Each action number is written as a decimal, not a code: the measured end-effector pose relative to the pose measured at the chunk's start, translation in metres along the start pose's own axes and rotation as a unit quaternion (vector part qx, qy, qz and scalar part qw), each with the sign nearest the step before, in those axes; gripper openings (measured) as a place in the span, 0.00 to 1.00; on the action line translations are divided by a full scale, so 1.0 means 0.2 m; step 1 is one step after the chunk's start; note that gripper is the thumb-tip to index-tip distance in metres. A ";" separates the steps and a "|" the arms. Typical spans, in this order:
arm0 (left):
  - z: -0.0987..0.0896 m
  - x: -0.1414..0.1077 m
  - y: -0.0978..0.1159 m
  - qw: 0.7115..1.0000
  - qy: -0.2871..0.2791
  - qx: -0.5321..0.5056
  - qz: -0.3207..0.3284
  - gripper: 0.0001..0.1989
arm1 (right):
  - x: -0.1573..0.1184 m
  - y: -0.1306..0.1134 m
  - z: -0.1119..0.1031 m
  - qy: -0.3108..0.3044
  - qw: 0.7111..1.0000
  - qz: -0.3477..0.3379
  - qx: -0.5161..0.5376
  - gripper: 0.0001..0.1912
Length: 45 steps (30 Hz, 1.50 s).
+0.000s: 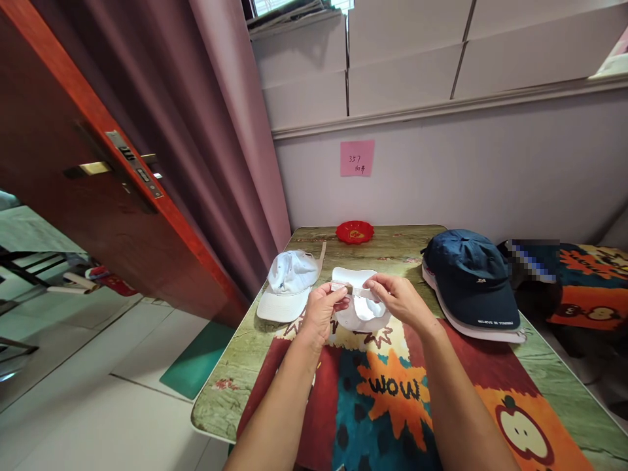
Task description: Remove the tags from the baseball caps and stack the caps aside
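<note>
We pinch the narrow pale strap [362, 292] of a white fabric cap [360, 323] between the fingertips of our bare left hand [324, 311] and bare right hand [396, 297], midway between the side edges of the green wood-patterned table [220, 396]. Near its left edge lies a pale curved-brim cloth cap [289, 284]; by its far edge, a shiny red scalloped dish [355, 232]; toward its right edge, a navy lettered cloth cap [466, 275].

I see a white cap [362, 322] at the middle of the table [220, 392], brim pointing to the far side. I make out its pale strap [362, 292] running sideways across it.
</note>
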<state>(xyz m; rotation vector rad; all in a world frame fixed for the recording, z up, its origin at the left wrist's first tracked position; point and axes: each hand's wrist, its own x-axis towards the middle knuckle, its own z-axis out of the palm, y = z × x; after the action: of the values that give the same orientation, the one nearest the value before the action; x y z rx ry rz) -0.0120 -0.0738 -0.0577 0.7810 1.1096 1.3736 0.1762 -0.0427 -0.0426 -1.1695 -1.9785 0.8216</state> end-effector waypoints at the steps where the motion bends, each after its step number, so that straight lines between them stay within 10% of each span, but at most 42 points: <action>1: 0.00 0.00 0.00 1.000 0.001 0.000 0.000 0.17 | 0.00 0.01 -0.01 -0.006 1.000 0.000 0.004 0.20; 23: 0.02 -0.01 -0.03 1.000 -0.010 0.019 -0.005 0.17 | 0.00 -0.02 0.06 -0.025 0.998 0.004 -0.054 0.20; 32: -0.03 0.06 0.06 0.977 0.001 0.181 0.109 0.16 | 0.02 -0.02 0.08 0.002 0.997 0.025 -0.068 0.17; 39: -0.04 0.12 0.14 0.941 -0.191 0.274 0.057 0.18 | 0.01 -0.03 0.07 -0.003 0.999 0.021 -0.033 0.18; 45: -0.03 0.16 0.18 0.911 -0.229 0.338 0.052 0.16 | 0.02 -0.02 0.07 0.007 1.000 0.019 -0.016 0.18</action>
<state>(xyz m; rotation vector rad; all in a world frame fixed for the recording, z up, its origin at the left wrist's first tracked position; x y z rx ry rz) -0.0343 -0.0408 -0.0304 1.5932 1.1720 0.7955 0.1612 -0.0428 -0.0463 -1.2304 -1.9709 0.8013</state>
